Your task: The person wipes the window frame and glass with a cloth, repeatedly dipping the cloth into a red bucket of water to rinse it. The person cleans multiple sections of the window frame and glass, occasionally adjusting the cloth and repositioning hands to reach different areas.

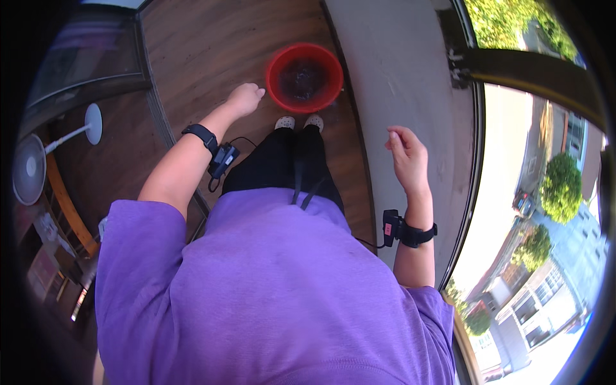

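A red plastic bucket (274, 79) stands on the wooden floor just beyond my feet. Dark liquid with bright glints (303, 81) lies inside it; whether anything is under the surface I cannot tell. My left hand (246, 99) hangs in the air left of the bucket's rim in the picture, its fingers curled in with no object visible. Over the grey ledge, below the window, my right hand (409, 158) is raised with its fingers bent toward the thumb, and nothing shows in it. Each wrist wears a black strap with a small device, the left one (223, 160) and the right one (392, 228).
A grey ledge (394, 72) runs along my right beside a framed window, with trees and houses outside. On the left are a sliding-door track (163, 115), a white fan (30, 168) and a wooden chair part (70, 207). Light clogs (285, 122) are on my feet.
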The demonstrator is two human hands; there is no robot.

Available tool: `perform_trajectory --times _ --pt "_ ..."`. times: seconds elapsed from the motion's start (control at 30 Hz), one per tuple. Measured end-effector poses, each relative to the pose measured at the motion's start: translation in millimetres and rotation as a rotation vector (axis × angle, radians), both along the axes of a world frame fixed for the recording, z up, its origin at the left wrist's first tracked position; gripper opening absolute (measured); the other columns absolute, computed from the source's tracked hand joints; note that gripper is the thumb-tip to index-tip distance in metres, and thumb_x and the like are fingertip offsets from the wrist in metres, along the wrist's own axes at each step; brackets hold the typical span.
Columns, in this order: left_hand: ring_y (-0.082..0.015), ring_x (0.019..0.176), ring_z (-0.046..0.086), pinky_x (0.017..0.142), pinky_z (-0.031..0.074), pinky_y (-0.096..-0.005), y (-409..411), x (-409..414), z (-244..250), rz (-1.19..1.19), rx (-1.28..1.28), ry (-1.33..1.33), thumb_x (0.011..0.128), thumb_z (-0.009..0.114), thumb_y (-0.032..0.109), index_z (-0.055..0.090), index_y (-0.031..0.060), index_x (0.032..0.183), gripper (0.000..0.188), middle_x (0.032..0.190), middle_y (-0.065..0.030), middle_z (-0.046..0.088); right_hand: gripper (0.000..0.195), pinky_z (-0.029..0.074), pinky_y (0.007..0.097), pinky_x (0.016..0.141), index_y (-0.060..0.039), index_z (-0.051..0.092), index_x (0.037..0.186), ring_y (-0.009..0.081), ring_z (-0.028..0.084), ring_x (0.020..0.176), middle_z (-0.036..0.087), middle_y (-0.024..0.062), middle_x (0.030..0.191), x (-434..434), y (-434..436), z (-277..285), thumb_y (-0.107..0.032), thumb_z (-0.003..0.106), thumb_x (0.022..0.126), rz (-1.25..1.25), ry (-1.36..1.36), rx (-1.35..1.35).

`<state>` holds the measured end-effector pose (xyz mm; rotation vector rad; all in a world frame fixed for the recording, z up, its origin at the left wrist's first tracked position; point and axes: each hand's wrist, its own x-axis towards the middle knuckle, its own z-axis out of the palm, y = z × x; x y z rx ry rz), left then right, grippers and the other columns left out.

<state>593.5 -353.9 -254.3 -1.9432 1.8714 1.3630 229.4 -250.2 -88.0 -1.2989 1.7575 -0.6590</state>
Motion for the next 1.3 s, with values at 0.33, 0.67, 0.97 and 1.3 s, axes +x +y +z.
perform_trajectory --times 0.33,0.67,0.97,1.3 --pt "-0.0162 0.056 0.058 0.052 0.048 -0.0297 -20 -48 -145 0.629 0.428 0.477 0.095 0.054 0.016 0.066 0.0015 0.091 0.020 0.066 -0.0087 0.060 0.018 0.045 0.0233 0.065 -0.0004 0.063 0.107 0.0072 0.052 0.068 0.058 -0.0004 0.075 27 -83 -201 -0.008 0.054 0.094 0.054 -0.126 0.347" --pt "-0.0266 0.087 0.059 0.073 0.051 -0.0476 -73 -121 -357 0.712 0.643 0.351 0.093 0.055 0.018 0.058 0.0065 0.111 0.022 0.099 -0.0113 0.063 0.017 0.050 0.0249 0.072 -0.0033 0.061 0.107 0.0109 0.059 0.075 0.062 0.0025 0.083 13 -133 -348 -0.012 0.052 0.096 -0.271 -0.424 0.572" --pt "-0.0217 0.091 0.058 0.076 0.051 -0.0340 -54 -215 -490 0.561 0.401 0.495 0.088 0.058 0.017 0.062 0.0053 0.108 0.023 0.103 -0.0104 0.062 0.018 0.050 0.0265 0.073 -0.0035 0.062 0.108 0.0114 0.059 0.078 0.061 0.0029 0.085 1 -169 -402 -0.012 0.051 0.096 -0.416 -0.523 0.642" --pt "-0.0159 0.067 0.054 0.061 0.045 -0.0309 -95 -200 -264 1.078 0.618 1.243 0.076 0.054 0.013 0.059 0.0037 0.075 0.011 0.073 -0.0035 0.056 0.034 0.050 0.0345 0.086 -0.0069 0.051 0.132 0.0217 0.059 0.103 0.061 0.0101 0.116 18 -169 -526 -0.014 0.045 0.099 -0.688 -0.959 0.779"
